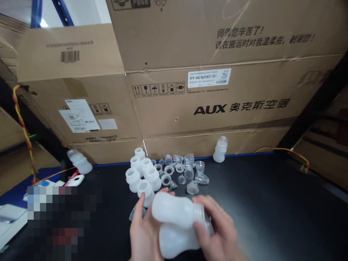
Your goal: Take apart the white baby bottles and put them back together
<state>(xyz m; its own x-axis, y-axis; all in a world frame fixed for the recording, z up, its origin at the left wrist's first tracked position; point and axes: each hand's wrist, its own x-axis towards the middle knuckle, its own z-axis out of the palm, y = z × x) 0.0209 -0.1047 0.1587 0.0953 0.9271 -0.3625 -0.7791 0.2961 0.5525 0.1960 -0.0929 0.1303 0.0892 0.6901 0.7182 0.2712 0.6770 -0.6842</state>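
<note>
Two white, waisted baby bottles lie one above the other between my hands, close to the camera: an upper bottle (pixel 175 210) and a lower bottle (pixel 176 241). My right hand (pixel 220 228) is closed round their threaded necks at the right end. Against their left ends rests my left hand (pixel 145 230), its thumb raised and its other fingers partly hidden behind the bottles. Just beyond stand several open white bottles (pixel 152 177) without tops. Beside them lie loose clear caps (pixel 202 177), collar rings (pixel 166 179) and nipples (pixel 173 185).
Capped bottles stand at the back, one on the right (pixel 220 150) and one tilted on the left (pixel 80 162). Large cardboard boxes (pixel 168 108) wall off the far side of the black table (pixel 285 203). Red-yellow wires (pixel 24 130) hang at left. A blurred patch covers the lower left.
</note>
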